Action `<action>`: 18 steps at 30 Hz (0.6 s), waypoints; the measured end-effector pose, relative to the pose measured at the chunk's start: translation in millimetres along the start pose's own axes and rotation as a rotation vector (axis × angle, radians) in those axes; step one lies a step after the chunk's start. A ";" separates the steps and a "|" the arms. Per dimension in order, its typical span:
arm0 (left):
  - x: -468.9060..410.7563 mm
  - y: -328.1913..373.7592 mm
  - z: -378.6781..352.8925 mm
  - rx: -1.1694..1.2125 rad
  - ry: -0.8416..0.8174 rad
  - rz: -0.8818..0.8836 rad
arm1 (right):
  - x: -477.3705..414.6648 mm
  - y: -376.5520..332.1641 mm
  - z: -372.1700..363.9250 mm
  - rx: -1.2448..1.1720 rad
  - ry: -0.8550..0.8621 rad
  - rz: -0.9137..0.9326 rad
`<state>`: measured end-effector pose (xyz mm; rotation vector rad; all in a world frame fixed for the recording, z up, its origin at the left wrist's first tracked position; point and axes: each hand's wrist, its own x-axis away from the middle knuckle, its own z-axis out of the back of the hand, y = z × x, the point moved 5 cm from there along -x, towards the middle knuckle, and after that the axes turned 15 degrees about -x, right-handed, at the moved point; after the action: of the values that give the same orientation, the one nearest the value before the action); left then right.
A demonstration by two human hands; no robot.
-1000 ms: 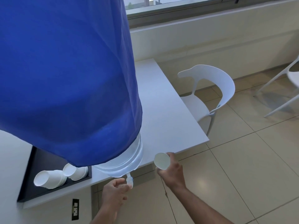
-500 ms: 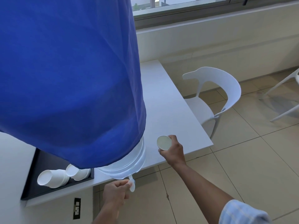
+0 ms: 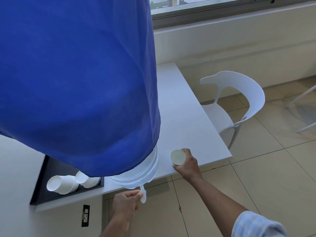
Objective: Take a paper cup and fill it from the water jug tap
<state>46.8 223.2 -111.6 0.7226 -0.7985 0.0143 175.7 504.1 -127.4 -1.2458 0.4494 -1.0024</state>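
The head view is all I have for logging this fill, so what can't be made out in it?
- Water jug: mostly hidden under the blue cover.
- Tap: partly hidden by the left hand; open or closed, unclear.
- Paper cup in the right hand: water level unclear.
- Black tray: partly hidden by the cover.

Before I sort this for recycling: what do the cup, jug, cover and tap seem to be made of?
Cup: matte white, thin rim; looks like paper.
Jug: clear ribbed wall, glossy; likely plastic.
Cover: blue, soft folds, matte; looks like fabric.
Tap: pale, smooth; probably plastic, partly hidden by the left hand.
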 end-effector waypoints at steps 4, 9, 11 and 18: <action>1.5 0.5 -0.5 -0.008 0.024 0.004 | -0.1 0.5 -0.1 0.025 -0.036 -0.004; 5.7 1.5 -1.2 -0.016 0.087 -0.009 | 1.1 6.0 1.5 0.049 -0.076 -0.039; 8.0 0.6 -2.6 -0.005 0.098 -0.006 | 3.8 8.4 4.5 0.049 -0.074 -0.061; 20.2 5.3 -6.5 0.016 0.074 -0.005 | 25.6 17.1 11.8 0.070 -0.088 -0.139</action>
<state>63.9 226.1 -98.3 0.7351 -0.7268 0.0427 204.6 489.6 -133.8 -1.2653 0.2600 -1.0674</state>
